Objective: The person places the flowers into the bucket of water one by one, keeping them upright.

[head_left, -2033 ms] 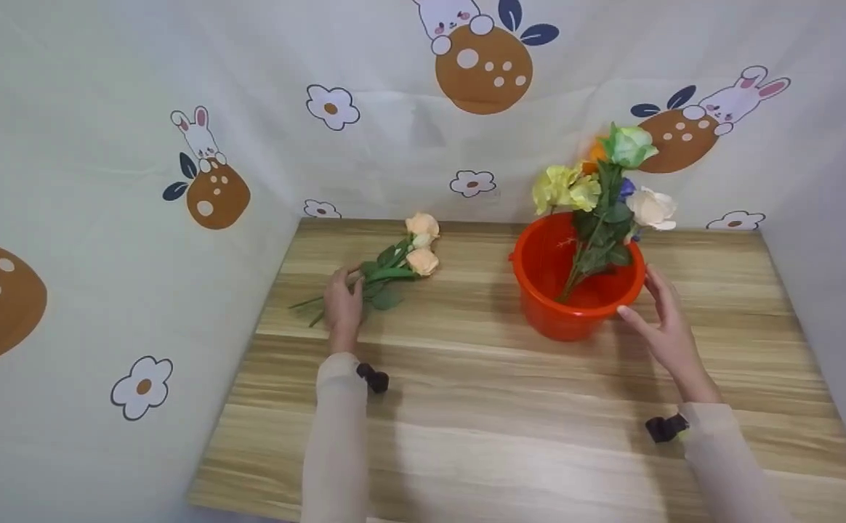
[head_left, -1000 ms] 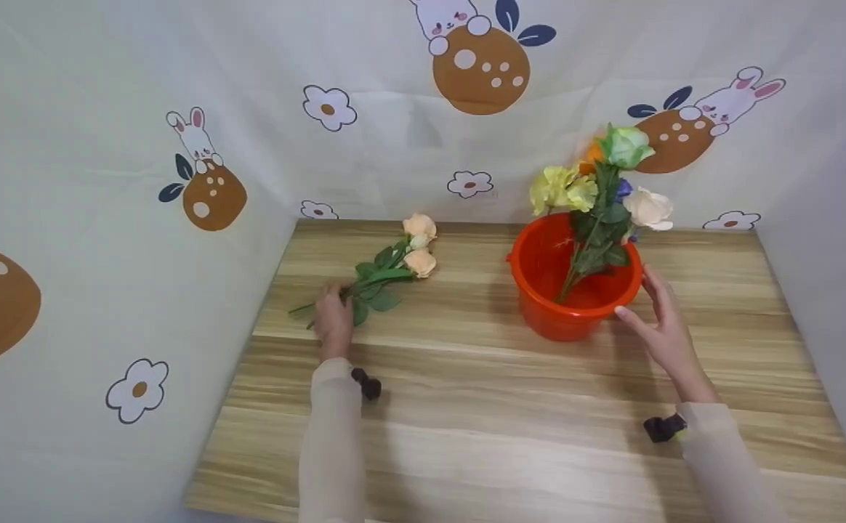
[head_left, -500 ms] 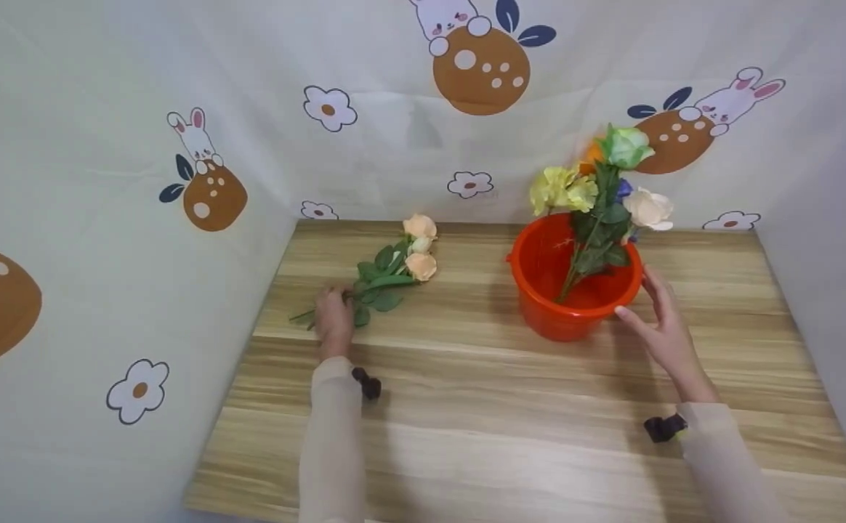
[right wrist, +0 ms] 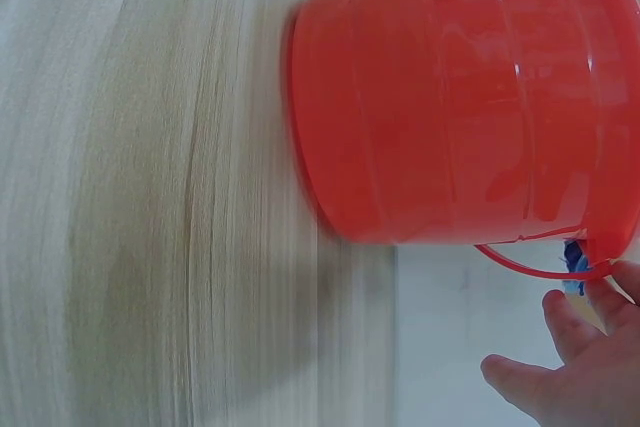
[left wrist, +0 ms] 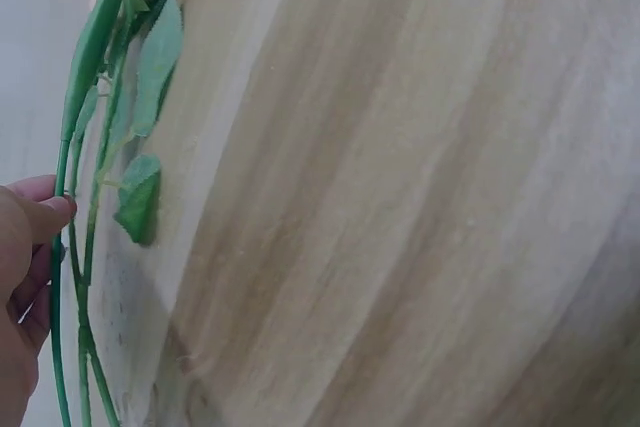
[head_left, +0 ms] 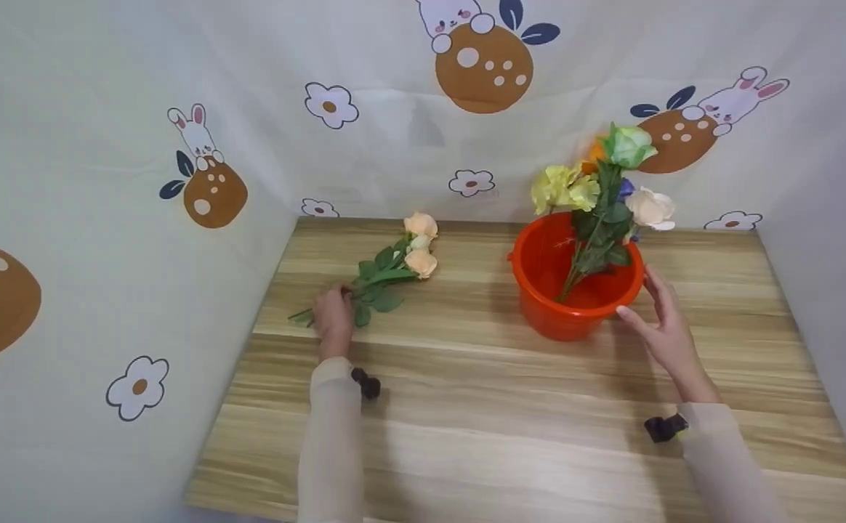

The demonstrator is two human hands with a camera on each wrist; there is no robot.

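My left hand [head_left: 334, 318] pinches a green flower stem [left wrist: 60, 317] between thumb and fingertips, as the left wrist view shows. Other stems run beside it, with leaves [left wrist: 158, 67] further up. The bunch lies on the tabletop at the left, its peach roses [head_left: 421, 263] pointing away from me. On the right stands a red bucket [head_left: 565, 325] holding several artificial flowers: a green rose [head_left: 630, 147], yellow blooms [head_left: 557, 187] and a cream rose [head_left: 650, 208]. My right hand [head_left: 670, 338] has its thumb and fingers spread, fingertips at the bucket's right rim beside the thin handle [right wrist: 530, 269].
The wood-grain table [head_left: 481, 436] carries the bucket and the loose flowers. A cream cloth [head_left: 379, 160] printed with rabbits and flowers hangs behind and at both sides. Small black devices [head_left: 368, 383] sit at both wrists.
My left hand has shifted down along the stems, toward me, since two seconds ago, and the bunch has stirred slightly. My right hand and the bucket have stayed in place.
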